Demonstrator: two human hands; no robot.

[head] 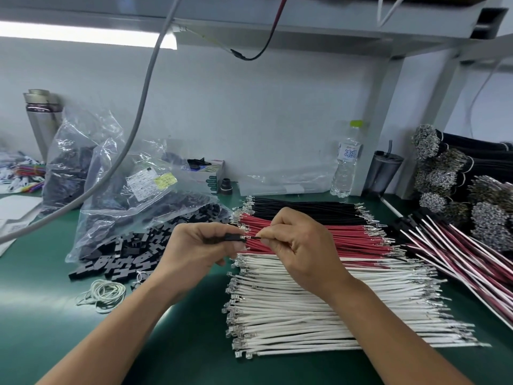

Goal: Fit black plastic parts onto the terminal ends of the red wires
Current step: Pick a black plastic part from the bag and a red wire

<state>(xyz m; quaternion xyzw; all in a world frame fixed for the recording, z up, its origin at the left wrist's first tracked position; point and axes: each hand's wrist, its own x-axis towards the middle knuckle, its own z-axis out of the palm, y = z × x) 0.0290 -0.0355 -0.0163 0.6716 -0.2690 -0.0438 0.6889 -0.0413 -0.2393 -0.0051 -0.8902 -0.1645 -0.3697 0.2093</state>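
Head view: left hand (198, 247) pinches a black part (232, 238) between thumb and fingers, other fingers curled under; right hand (298, 245) pinches a wire (254, 238) near its terminal end, thumb and forefinger pressed on it; wire looks dark where it shows, colour hard to call; terminal tip sits right at the mouth of the part, touching or just entering, cannot tell how deep; both hands held above the left end of the red wires (333, 237); red wires lie in a flat row on the green worktop (41, 315), between black wires (305, 208) behind and white wires (319, 309) in front; bare metal terminals show at both ends of the red row, so most look unfitted; judged step: one insertion in progress, not yet seated; loose black parts (125, 257) spill from a clear bag (133, 195) at left, plenty left; at right a fanned pile of red-and-white wires (458, 257) with dark pieces at the far ends, possibly finished ones, too blurred to say; task looks far from done; rubber bands (104, 294) near the parts; water bottle (347, 165) at the back wall.
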